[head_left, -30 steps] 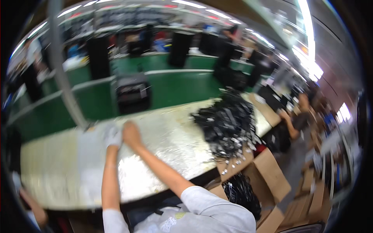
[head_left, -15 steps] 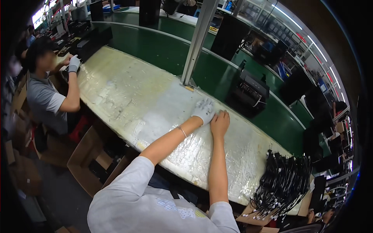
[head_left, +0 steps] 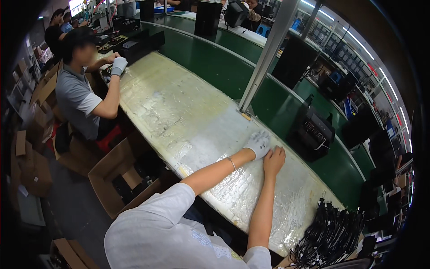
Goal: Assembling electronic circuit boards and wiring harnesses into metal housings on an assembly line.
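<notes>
My left hand (head_left: 258,144), in a pale glove with dark smudges, lies palm down on the worktable (head_left: 197,121), its fingers stretched out. Right beside it rests my right hand (head_left: 274,160), bare, its fingers extended on the same surface. Nothing shows in either hand; what lies under the palms is hidden. Clear, wrinkled film covers the pale tabletop. Beyond my hands, a black boxy device (head_left: 315,132) sits on the green conveyor belt (head_left: 208,69). A heap of black cables (head_left: 329,235) with white connectors lies at the table's near right end.
A metal post (head_left: 268,54) rises at the table's far edge. At the left a co-worker (head_left: 83,85) with a gloved hand handles dark parts. An open cardboard box (head_left: 105,186) stands beside the table's near edge. Black panel-shaped units (head_left: 293,60) stand beyond the belt.
The whole view has shifted, so the table and my hands appear farther right and lower. Both hands stay on the tabletop, side by side.
</notes>
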### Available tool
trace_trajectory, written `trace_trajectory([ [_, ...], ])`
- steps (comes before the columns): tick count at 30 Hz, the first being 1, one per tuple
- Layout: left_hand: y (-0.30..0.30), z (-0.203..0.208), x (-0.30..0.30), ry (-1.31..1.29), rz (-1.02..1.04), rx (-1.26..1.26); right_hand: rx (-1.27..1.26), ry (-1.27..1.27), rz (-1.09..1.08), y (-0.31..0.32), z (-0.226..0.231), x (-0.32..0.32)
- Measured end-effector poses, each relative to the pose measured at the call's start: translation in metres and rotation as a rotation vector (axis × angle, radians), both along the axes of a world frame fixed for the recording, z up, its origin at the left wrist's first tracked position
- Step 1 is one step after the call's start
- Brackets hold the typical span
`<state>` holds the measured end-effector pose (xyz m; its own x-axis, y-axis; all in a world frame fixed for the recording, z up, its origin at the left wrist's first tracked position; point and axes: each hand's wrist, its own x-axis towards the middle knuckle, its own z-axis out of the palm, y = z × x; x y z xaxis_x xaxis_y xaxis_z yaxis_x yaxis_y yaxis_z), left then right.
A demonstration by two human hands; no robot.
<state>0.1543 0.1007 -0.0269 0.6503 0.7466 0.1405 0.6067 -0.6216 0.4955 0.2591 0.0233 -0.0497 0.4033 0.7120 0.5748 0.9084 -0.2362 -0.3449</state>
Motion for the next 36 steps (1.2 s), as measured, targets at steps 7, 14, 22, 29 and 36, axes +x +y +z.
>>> trace_trajectory([
  [7,0.002,0.001,0.001,0.004,-0.021,0.027,-0.002,0.014,0.014,-0.001,0.001,0.000],
  [14,0.000,0.006,0.000,0.044,-0.035,0.001,0.011,0.006,-0.002,-0.001,-0.001,0.001],
  [22,0.000,0.008,0.002,0.057,-0.026,-0.002,0.021,-0.010,0.011,-0.004,0.001,0.000],
  [29,0.001,0.004,0.002,0.040,-0.018,0.010,0.012,0.020,0.030,-0.002,0.000,0.000],
  [36,0.002,0.000,0.001,0.049,-0.019,0.043,-0.004,0.041,0.038,-0.002,0.004,-0.002],
])
